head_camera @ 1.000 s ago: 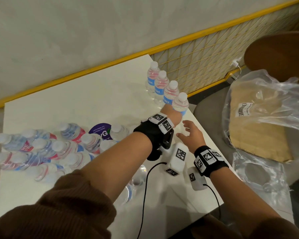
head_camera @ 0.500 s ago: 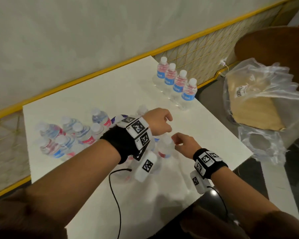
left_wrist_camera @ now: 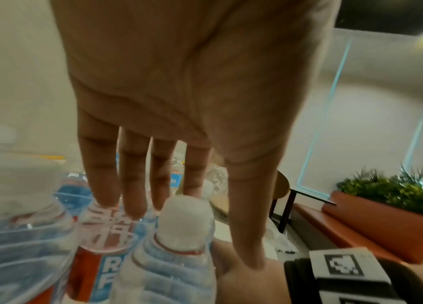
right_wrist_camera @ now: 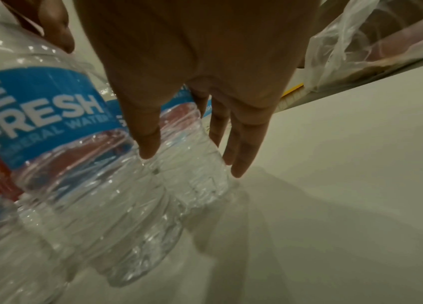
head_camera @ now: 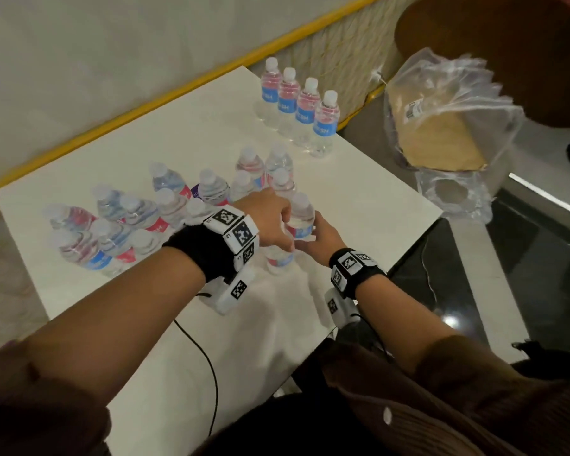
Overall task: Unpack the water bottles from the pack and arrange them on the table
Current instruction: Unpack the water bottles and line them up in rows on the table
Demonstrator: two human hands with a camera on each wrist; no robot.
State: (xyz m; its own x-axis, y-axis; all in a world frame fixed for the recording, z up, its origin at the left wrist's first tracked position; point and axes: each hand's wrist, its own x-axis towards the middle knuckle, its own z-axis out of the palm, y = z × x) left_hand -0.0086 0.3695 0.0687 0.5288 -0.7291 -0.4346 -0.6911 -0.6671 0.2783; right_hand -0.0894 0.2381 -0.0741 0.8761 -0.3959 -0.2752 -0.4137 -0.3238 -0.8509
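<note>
Several clear water bottles (head_camera: 129,218) with blue and red labels stand bunched at the middle of the white table (head_camera: 178,133). A row of several more bottles (head_camera: 298,106) stands along the far right edge. At the bunch's right end, my right hand (head_camera: 323,236) holds one upright bottle (head_camera: 299,215) between thumb and fingers; the right wrist view shows this bottle (right_wrist_camera: 192,160) standing on the table. My left hand (head_camera: 270,218) lies flat over the bottle tops with its fingers (left_wrist_camera: 132,185) straight. Its thumb touches a nearer bottle (head_camera: 278,263).
A clear plastic bag (head_camera: 441,116) holding something tan sits on a seat just off the table's right edge, beside a brown chair back (head_camera: 491,44). A black cable (head_camera: 211,373) runs from my left wrist across the near table. A wall borders the far side.
My left hand has come back from the far row to the bunch of bottles. My right hand, empty before, now holds a bottle at the bunch's right end.
</note>
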